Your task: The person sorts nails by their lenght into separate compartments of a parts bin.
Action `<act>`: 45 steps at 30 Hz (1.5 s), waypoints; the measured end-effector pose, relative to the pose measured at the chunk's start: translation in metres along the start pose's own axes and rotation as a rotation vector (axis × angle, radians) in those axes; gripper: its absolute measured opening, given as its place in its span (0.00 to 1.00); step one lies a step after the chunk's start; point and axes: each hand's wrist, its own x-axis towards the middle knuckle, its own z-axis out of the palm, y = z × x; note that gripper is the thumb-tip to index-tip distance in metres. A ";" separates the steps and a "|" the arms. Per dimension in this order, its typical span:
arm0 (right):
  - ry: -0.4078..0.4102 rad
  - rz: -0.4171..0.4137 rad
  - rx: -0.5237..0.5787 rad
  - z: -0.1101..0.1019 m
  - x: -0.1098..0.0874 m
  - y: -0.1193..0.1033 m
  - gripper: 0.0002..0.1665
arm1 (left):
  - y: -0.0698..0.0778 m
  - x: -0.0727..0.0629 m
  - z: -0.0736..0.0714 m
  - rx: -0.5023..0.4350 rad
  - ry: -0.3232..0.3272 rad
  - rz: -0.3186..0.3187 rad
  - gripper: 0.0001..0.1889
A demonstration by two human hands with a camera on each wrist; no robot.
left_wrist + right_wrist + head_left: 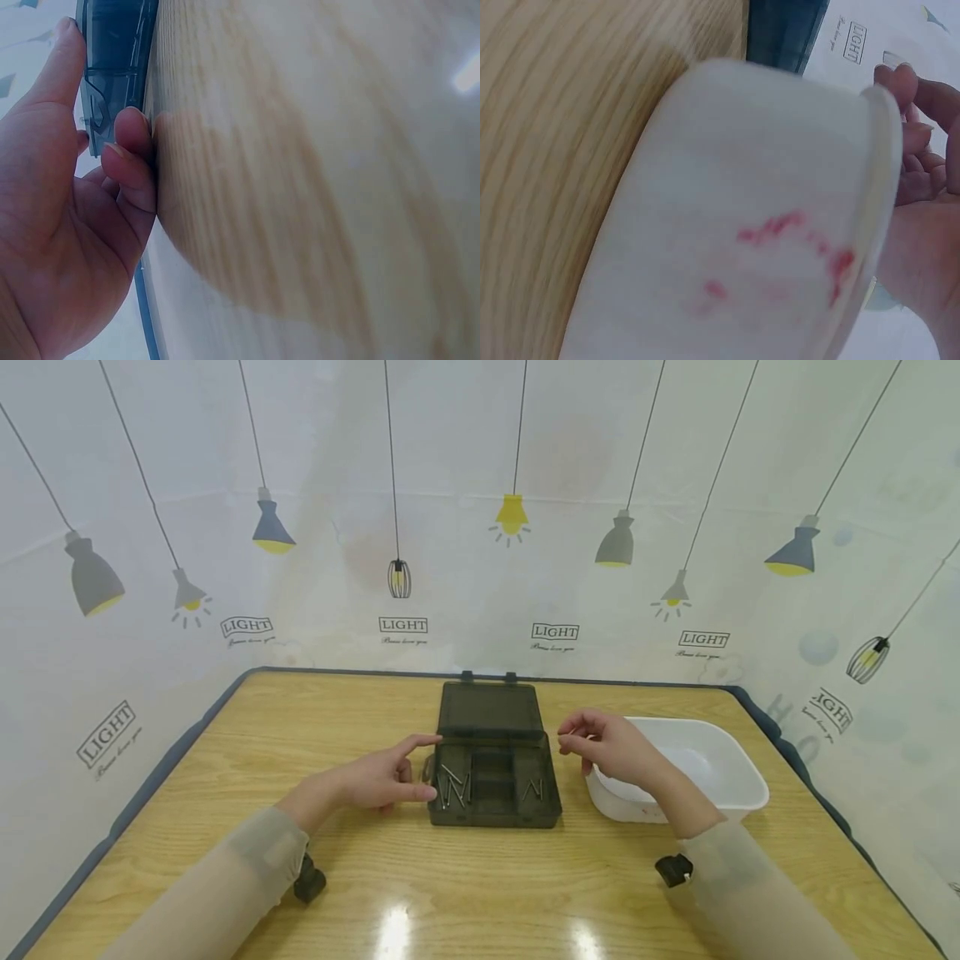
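Note:
A dark translucent plastic box (492, 816) lies on the table, its hinged lid (491, 710) folded back. Several thin metal nails or screws (454, 787) lie in its left compartment, and a few thin metal pieces (533, 789) in the right one. My left hand (378, 777) rests at the box's left side, index finger and thumb extended to its edge, other fingers curled. My right hand (618, 750) hovers between the box and a white tub (693, 724), thumb and index fingertips close together; I cannot tell whether something small is between them.
The wooden table (360, 893) has a dark blue edge along its back and sides. Behind it hangs a pale cloth (450, 460) printed with lamps. In the right wrist view the tub's wall (727, 180) carries red marks.

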 end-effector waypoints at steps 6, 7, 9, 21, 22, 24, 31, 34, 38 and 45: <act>0.031 0.019 -0.028 -0.021 -0.010 0.017 0.16 | 0.000 0.001 0.000 -0.003 -0.002 -0.004 0.50; 0.035 0.029 -0.033 -0.025 -0.012 0.020 0.16 | 0.000 0.001 0.000 -0.004 -0.002 -0.005 0.50; 0.041 0.050 -0.035 -0.032 -0.015 0.027 0.18 | 0.000 0.002 0.000 -0.004 -0.003 -0.006 0.50; -0.013 0.196 -0.080 -0.063 -0.023 0.079 0.20 | -0.001 0.004 0.003 0.005 -0.005 -0.007 0.50; -0.031 0.216 -0.096 -0.064 -0.024 0.083 0.20 | -0.001 0.004 0.003 0.006 -0.006 -0.006 0.50; -0.064 0.247 -0.125 -0.064 -0.026 0.090 0.20 | -0.001 0.004 0.003 0.007 -0.008 -0.006 0.50; -0.082 0.262 -0.168 -0.063 -0.024 0.102 0.23 | 0.000 0.003 0.003 0.001 -0.004 -0.013 0.50; -0.075 0.265 -0.194 -0.062 -0.022 0.102 0.24 | 0.001 0.002 0.002 0.006 0.002 -0.013 0.50; -0.071 0.273 -0.199 -0.061 -0.020 0.101 0.22 | 0.001 0.001 0.001 0.006 0.003 -0.009 0.50; -0.078 0.286 -0.197 -0.061 -0.019 0.101 0.14 | 0.000 0.000 0.000 0.016 0.008 -0.002 0.50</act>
